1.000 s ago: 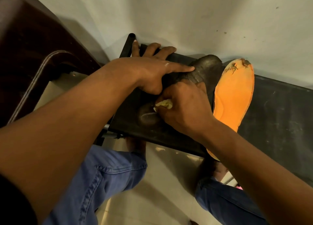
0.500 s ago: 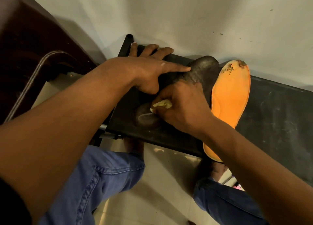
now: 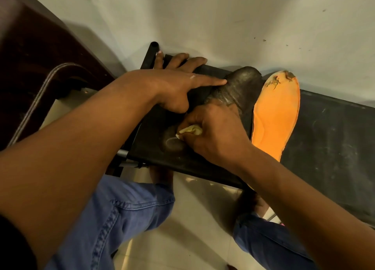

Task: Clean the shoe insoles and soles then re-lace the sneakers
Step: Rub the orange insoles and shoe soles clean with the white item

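1. The cleaning step was in hand: a dark insole (image 3: 239, 87) lay flat on the black counter (image 3: 332, 131), its surface streaked with pale residue.
2. The left hand (image 3: 178, 87) lay open, fingers straight, pressing the insole's far edge to pin it down.
3. The right hand (image 3: 215, 131) was curled round a small yellowish cloth (image 3: 189, 130), bearing down on the insole's middle.
4. By my judgement, the next move called for firm strokes toward the heel while the left hand kept it from sliding.
5. An orange insole (image 3: 276, 115) lay just beside the dark one, its toe end torn; it could be knocked by a wide stroke.
6. No sneakers or laces showed; a dark wooden chair (image 3: 40, 56) stood to the left.
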Motion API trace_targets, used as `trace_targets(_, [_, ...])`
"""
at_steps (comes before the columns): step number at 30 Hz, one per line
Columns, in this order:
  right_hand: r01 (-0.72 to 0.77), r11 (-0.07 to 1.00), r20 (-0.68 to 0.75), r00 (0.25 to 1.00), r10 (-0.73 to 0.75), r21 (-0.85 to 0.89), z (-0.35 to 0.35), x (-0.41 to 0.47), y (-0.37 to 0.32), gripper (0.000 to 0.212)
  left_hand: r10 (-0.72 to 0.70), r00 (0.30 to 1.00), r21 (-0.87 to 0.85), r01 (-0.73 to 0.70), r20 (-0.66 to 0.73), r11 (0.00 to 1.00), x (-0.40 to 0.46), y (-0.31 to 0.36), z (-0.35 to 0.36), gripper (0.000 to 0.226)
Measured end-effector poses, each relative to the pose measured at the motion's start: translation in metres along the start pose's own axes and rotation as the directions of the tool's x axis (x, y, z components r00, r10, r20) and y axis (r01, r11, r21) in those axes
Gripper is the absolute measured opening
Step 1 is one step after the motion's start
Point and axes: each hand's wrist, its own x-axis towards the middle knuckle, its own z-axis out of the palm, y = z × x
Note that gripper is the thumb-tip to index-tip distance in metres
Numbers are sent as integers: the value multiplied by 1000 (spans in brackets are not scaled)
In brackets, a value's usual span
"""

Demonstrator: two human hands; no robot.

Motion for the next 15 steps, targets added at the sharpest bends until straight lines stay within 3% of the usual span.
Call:
trace_targets(5, [-28,994,44,999,32,-101,-21,8,13,16,11,1000,26,-11,1,1000,2,-1,1,114])
trace_targets(12, [-36,999,-5,999,36,24,2,-3,-9,19,13,1000,-18,-13,0,1000,-1,0,1,115])
trace_targets(15, [-13,998,5,1000,14,-67,-4,-1,-9,16,19,1000,-14,-19,-4,1000,0,0,1,114])
